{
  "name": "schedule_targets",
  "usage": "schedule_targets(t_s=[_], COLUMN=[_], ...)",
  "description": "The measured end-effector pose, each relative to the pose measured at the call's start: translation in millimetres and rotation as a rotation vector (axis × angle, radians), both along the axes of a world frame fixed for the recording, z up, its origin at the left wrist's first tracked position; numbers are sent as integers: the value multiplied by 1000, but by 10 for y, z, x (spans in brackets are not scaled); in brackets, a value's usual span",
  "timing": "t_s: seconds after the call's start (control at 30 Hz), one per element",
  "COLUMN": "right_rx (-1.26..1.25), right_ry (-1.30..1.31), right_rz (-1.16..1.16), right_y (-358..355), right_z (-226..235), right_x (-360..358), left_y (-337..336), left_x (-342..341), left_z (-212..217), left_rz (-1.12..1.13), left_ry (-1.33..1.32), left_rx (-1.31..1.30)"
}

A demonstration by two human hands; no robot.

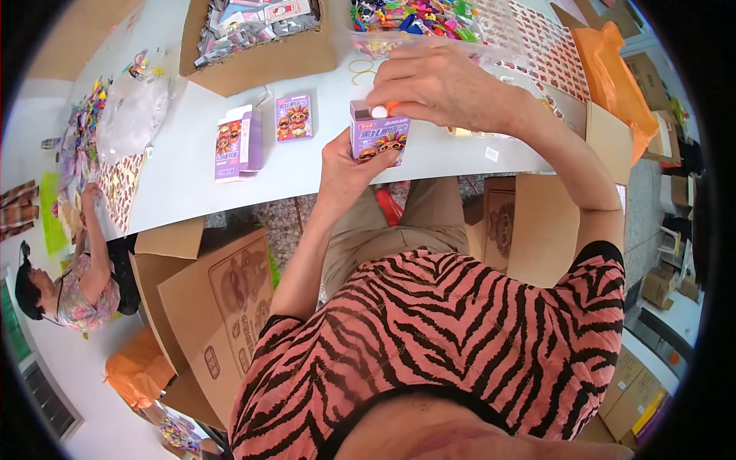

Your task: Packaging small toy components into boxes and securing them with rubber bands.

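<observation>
My left hand (349, 165) is closed round a small purple cardboard box (378, 132) with cartoon figures on its front, upright above the table's near edge. The box is open at the top. Over that opening, my right hand (441, 86) pinches a small orange-and-white piece (381, 111); its kind cannot be made out, since the fingers cover part of it. To the left on the table lie an open purple-and-white box (238, 144) with its flaps up and a closed purple box (294, 118).
A brown carton (261, 61) of small packets stands at the back. Beside it sits a clear bag of colourful small pieces (418, 19). Sticker sheets (540, 50) and an orange bag (613, 84) lie right. Open cartons (207, 307) flank my legs. Another person (73, 284) works at left.
</observation>
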State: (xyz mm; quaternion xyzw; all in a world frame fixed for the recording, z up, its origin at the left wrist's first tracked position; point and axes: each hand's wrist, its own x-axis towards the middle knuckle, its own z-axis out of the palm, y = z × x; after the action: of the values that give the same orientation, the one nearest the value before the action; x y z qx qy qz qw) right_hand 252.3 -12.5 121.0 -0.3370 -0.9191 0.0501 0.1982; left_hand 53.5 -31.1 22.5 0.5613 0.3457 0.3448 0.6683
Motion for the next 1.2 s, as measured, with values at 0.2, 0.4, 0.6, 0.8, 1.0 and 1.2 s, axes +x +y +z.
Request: schedule_targets(t_s=[0.2, 0.4, 0.6, 0.8, 1.0, 1.2], right_rx=[-88, -36, -89, -194, -366, -342], right_ry=[9, 26, 368, 177, -105, -120], right_rz=[-69, -64, -158, -606, -757, -791], right_y=[-69, -101, -135, -317, -429, -400], right_z=[56, 48, 114, -535, -1267, -1369], right_x=[-51, -55, 59, 887, 1139, 1105], left_y=[-39, -87, -83, -105, -161, -182], left_x=[-16, 36, 41, 8, 45, 55], left_z=[29, 138, 149, 63, 44, 34], left_rz=[-13, 35, 58, 77, 30, 28], left_ry=[-23, -25, -60, -60, -38, -2], left_rx=[-5, 35, 41, 35, 22, 20])
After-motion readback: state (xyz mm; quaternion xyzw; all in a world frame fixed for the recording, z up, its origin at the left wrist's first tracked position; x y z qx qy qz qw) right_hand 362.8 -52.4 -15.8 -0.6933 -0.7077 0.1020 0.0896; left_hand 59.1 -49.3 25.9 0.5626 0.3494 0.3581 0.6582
